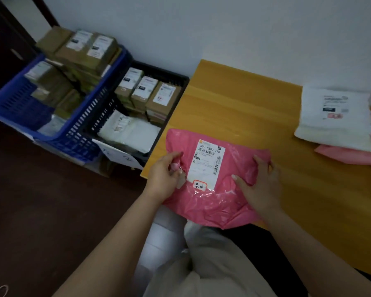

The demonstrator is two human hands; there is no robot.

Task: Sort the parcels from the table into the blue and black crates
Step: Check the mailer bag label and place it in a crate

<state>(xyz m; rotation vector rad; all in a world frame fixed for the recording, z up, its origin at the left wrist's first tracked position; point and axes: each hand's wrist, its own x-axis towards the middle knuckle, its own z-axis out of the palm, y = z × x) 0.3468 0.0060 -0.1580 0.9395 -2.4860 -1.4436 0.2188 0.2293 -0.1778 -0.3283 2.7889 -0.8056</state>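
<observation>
Head view, both hands (212,179) gripping pink parcel (210,202)

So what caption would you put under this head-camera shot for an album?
Both hands, left and right, grip a pink parcel at the table edge, beside part-filled blue and black crates.

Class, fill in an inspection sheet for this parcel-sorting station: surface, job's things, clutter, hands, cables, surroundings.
Surface: yellow wooden table, bare in the middle.
Job's things: pink parcel with label at the near edge; white parcel on further pink ones, far right; blue crate and black crate, both holding boxes.
Clutter: nothing seen.
Hands: left hand and right hand both grip the pink parcel.
Cables: nothing seen.
Surroundings: white wall, dark floor.
</observation>
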